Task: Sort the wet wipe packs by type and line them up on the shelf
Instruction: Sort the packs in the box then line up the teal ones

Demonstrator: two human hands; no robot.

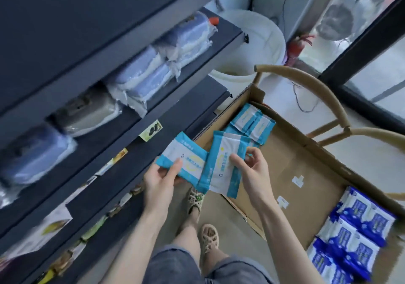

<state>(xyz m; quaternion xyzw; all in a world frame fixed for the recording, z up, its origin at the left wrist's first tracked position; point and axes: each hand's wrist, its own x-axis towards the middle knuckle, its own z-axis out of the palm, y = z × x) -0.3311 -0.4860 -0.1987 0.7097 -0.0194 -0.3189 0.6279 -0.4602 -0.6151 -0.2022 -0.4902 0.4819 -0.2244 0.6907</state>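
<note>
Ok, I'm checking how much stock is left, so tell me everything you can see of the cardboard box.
The cardboard box is brown, shallow and open-topped, apparently resting on a wooden chair. Its floor is mostly bare, with two small white labels. Teal-and-white packs lie at its far end, dark-blue packs at its near right end. Neither the left hand nor the right hand touches it.

I record: left hand (158, 180) and right hand (252, 174) bare, forearms (140, 235) bare; grey-blue denim shorts (175, 266); beige woven sandals (209, 237).
</note>
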